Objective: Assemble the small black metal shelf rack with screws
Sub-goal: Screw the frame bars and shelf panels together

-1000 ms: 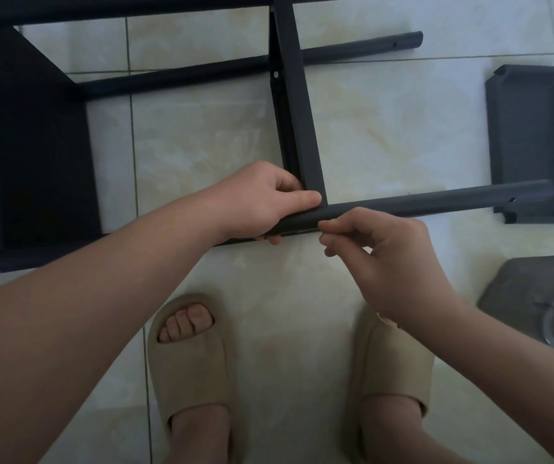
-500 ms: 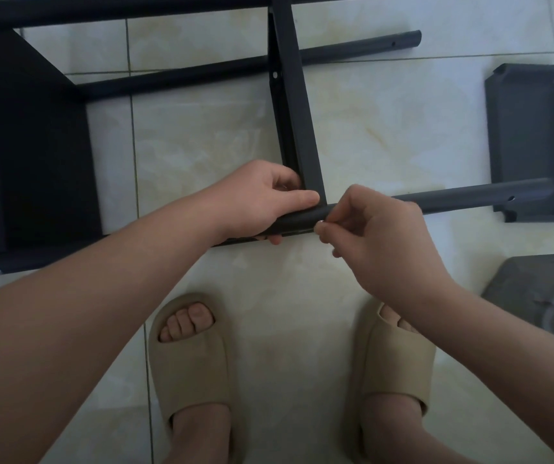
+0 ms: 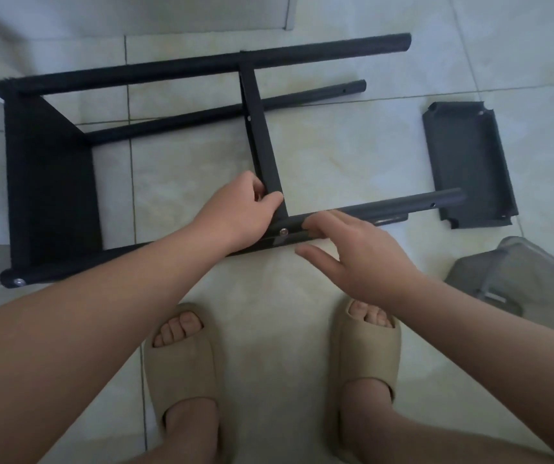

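The black metal rack [image 3: 48, 182] lies on its side on the tiled floor, with its tubular legs pointing right. My left hand [image 3: 242, 209] grips the corner where the middle shelf panel [image 3: 264, 142] meets the near leg tube [image 3: 386, 209]. A silver screw [image 3: 283, 232] sits in that tube just right of my left hand. Beside the screw, my right hand [image 3: 352, 252] hovers with spread, relaxed fingers, its fingertips touching the tube. A loose dark shelf tray [image 3: 469, 165] lies on the floor to the right.
A second screw head [image 3: 18, 281] shows at the near leg's left end. A grey translucent container [image 3: 530, 279] sits at the right edge. My feet in beige slides [image 3: 182, 363] stand just below the rack. A wall base runs along the top.
My right hand let go of its pinch at the tube and opened, drawing slightly back; the screw now shows seated in the tube. The view has pulled back, showing more of the rack.
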The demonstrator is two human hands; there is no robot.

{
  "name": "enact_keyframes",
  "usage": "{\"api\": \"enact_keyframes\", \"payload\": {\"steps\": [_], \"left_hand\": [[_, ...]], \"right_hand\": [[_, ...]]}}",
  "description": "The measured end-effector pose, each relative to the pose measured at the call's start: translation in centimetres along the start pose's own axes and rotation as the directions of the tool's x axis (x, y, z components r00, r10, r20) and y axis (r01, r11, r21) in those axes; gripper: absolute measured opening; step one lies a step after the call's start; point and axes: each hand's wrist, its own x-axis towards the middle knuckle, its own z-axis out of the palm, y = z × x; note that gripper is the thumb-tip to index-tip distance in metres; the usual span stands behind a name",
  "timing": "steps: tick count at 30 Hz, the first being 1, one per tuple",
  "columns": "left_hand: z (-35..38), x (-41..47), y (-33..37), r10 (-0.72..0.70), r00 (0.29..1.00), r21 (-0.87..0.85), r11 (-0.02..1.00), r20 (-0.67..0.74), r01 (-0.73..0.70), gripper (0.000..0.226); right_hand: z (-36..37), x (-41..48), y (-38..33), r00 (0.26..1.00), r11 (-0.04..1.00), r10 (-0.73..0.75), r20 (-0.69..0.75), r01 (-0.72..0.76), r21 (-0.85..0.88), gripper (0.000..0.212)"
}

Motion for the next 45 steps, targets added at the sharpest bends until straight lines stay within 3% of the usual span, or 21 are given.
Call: {"api": "enact_keyframes", "payload": {"steps": [4,6,11,15,20,27,35,39,45], "left_hand": [[-0.7,-1.9,2.9,0.213,0.966,0.282,0.945,-0.148,-0.165,0.049],[-0.8,-3.0,5.2,0.337,0.934,0.346,0.896,-0.119,-0.278,0.048],[1.5,-5.3,11.2,0.489,0.849,0.415,0.743,0.199,-0.525,0.033],[5.2,-6.4,15.1,0.419,0.775,0.413,0.671,0.474,-0.615,0.033],[12.0,-6.5,17.9,0.273,0.734,0.370,0.724,0.622,-0.583,0.047],[20.2,-4.2,18.6,0.163,0.760,0.236,0.891,0.629,-0.387,0.059],[24.9,-3.1,18.2,0.214,0.769,0.072,0.945,0.603,-0.319,0.052],[25.7,-2.8,18.1,0.217,0.775,-0.011,0.965,0.594,-0.262,0.044],[25.3,-2.4,18.3,0.205,0.755,-0.007,0.966,0.623,-0.257,0.048]], "right_hand": [[-1.8,-3.5,2.8,1.000,0.993,-0.017,-0.016,0.015,-0.113,0.055],[-2.6,-5.5,4.6,0.999,0.983,-0.001,-0.043,-0.007,-0.185,0.060],[-3.7,-10.8,9.9,0.987,0.950,0.119,-0.105,-0.144,-0.277,0.067],[-3.9,-14.5,14.8,0.957,0.925,0.267,-0.113,-0.287,-0.250,0.067],[-3.3,-17.5,20.1,0.910,0.886,0.402,-0.106,-0.415,-0.206,0.061],[-0.7,-17.3,25.7,0.818,0.813,0.576,-0.017,-0.574,-0.097,0.050],[1.8,-14.9,29.0,0.805,0.808,0.590,0.062,-0.589,-0.025,0.052],[2.6,-13.3,29.7,0.832,0.831,0.555,0.005,-0.555,0.017,0.050],[3.9,-12.2,30.2,0.812,0.815,0.579,-0.070,-0.578,0.036,0.039]]}}
